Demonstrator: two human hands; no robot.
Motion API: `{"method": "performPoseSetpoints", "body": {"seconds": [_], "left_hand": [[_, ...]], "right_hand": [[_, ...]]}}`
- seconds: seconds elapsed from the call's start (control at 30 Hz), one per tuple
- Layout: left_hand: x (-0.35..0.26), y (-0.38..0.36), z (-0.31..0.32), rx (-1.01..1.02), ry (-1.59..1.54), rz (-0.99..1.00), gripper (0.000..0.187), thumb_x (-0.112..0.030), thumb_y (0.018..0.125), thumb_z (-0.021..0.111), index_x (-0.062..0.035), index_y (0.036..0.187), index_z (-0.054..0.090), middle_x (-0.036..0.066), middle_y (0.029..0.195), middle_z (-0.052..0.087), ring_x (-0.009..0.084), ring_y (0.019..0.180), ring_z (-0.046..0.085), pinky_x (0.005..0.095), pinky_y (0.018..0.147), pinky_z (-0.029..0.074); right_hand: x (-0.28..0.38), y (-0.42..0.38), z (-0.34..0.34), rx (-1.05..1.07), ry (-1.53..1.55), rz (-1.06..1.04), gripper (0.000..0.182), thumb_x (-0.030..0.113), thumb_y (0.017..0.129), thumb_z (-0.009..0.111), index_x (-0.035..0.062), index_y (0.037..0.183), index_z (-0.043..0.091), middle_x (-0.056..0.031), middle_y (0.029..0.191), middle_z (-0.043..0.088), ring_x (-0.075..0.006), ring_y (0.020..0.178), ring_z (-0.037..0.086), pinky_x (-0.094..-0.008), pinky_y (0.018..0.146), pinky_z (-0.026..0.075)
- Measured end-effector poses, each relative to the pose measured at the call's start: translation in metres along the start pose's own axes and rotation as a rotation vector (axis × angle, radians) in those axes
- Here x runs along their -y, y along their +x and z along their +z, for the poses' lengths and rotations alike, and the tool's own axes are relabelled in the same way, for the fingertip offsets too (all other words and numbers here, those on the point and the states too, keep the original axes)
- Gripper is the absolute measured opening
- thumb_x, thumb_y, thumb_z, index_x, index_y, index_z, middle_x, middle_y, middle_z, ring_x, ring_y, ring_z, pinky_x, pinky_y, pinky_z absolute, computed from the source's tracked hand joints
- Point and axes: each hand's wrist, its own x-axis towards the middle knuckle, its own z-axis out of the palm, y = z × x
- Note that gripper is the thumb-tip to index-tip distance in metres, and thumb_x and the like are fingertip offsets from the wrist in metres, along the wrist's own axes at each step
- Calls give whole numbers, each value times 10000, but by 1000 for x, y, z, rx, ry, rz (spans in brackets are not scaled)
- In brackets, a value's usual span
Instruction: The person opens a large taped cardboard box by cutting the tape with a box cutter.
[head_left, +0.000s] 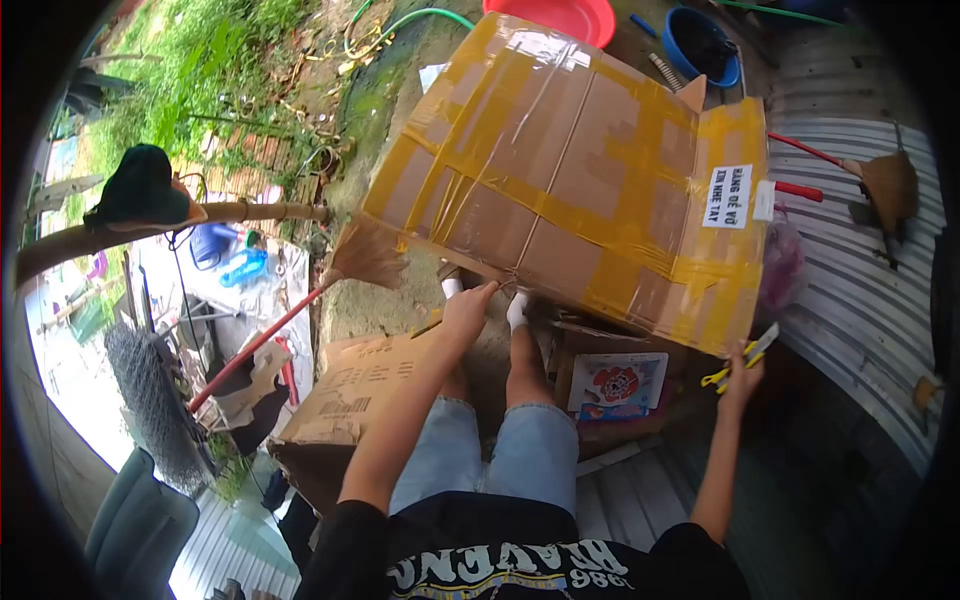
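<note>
A large flattened cardboard sheet (580,185), criss-crossed with yellow and clear tape, tilts up in front of me. A white printed label (727,196) sits on its right flap. My left hand (472,308) is closed, its fingers pinching the sheet's near edge beside the crease down its middle. Yellow-handled scissors (752,354) are in my right hand (740,376), blades pointing up and outward, just by the sheet's lower right corner.
A printed cardboard box (345,385) stands by my left leg. Another box (675,375) with a picture panel is at my right. Brooms (365,258) lean at left. A red basin (560,18) and blue basin (700,45) sit beyond the sheet; corrugated metal (830,180) lines the right.
</note>
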Motion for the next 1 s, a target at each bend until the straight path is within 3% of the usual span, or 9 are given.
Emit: {"method": "performPoseSetpoints", "body": {"seconds": [0.1,0.17,0.33,0.77,0.83,0.87,0.9,0.97,1.0], "left_hand": [[34,-4,48,173,124,-218,309,25,716,478,-66,1001,552,133,856,619,311,797,604,417,676,481],[50,-14,57,-28,55,-166,306,13,731,489,-65,1024,531,145,927,601,310,843,593,408,706,479],[106,9,35,-489,-11,-492,505,18,696,510,6,1195,435,189,1188,465,349,1066,466,388,905,401],[119,46,60,-417,-541,-843,603,-121,657,512,-42,1248,425,186,1209,383,333,1120,446,363,962,371],[142,44,59,-313,-644,-733,561,-109,661,508,-60,1217,448,171,1201,386,324,1096,465,360,957,376],[151,41,58,-330,-749,-696,468,-65,673,471,-69,1138,525,165,1157,420,308,1075,483,355,949,384],[163,35,58,-339,-763,-709,468,-65,673,471,-69,1138,525,165,1157,420,308,1075,483,355,949,384],[185,18,66,-356,-734,-719,394,-38,688,454,-82,1052,597,157,1096,461,291,1044,508,344,927,402],[182,5,62,-449,-662,-759,361,-7,702,433,-90,987,639,169,1070,503,276,1036,522,334,912,414]], "right_hand": [[-102,-44,34,136,-79,130,158,54,785,619,51,884,496,-13,677,500,-84,504,506,-223,409,393],[-211,-76,25,199,-231,127,172,66,788,619,41,906,496,-16,678,500,-85,510,522,-218,410,401],[-155,-117,30,167,-189,284,292,162,776,656,-23,952,514,-47,684,547,-98,446,502,-242,399,390],[-86,-100,65,600,-384,334,266,204,830,624,28,953,469,-18,638,481,-90,434,471,-235,412,375],[-70,-91,79,473,-455,182,318,254,854,591,30,1012,431,-10,614,469,-79,411,447,-230,397,352],[-59,-78,82,455,-581,184,317,228,863,552,14,1044,403,-112,807,517,-211,677,560,-313,606,433],[-44,-69,93,466,-595,172,317,228,863,552,14,1044,403,-112,807,517,-211,677,560,-313,606,433],[-12,-51,124,532,-632,-448,275,157,867,509,1,1063,394,-174,919,481,-320,881,522,-365,776,403],[6,-44,145,614,-649,-454,264,128,864,491,-3,1071,392,-187,963,460,-348,928,492,-372,809,388]]}}
